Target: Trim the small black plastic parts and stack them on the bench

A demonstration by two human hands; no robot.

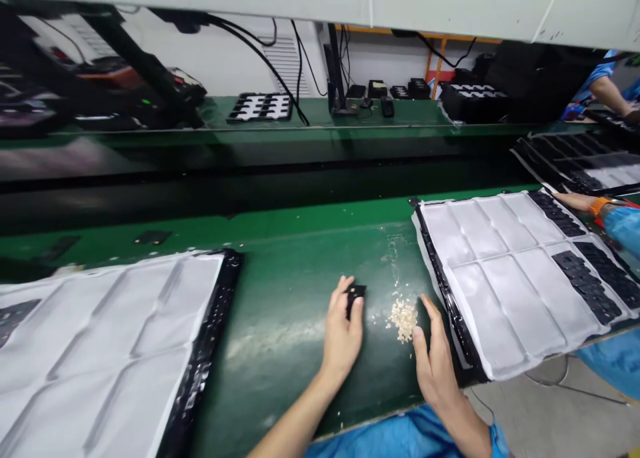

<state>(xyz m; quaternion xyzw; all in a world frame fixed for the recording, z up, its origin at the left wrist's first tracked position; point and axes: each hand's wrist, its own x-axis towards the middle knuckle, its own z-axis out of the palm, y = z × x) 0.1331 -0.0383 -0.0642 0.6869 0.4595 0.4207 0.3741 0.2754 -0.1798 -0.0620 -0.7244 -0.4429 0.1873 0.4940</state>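
Observation:
Between the thumb and fingers of my left hand [344, 331] is a small flat black piece [355, 297], held just above or on the green tabletop [280, 298]. To its right lies a little heap of small cream-coloured bits [403, 319], with a few scattered around it. My right hand [434, 358] is beside that heap, thumb and fingers apart, with nothing seen in it. Whether its fingertips touch the bits is hard to tell.
Left stands a black tray lined with white sheeting [165, 311]. Another lined tray [505, 271] at right holds rows of black pieces [587, 285]; a co-worker's hand [575, 201] rests at its far edge. A dark trough [300, 178] runs behind, below a shelf with cables.

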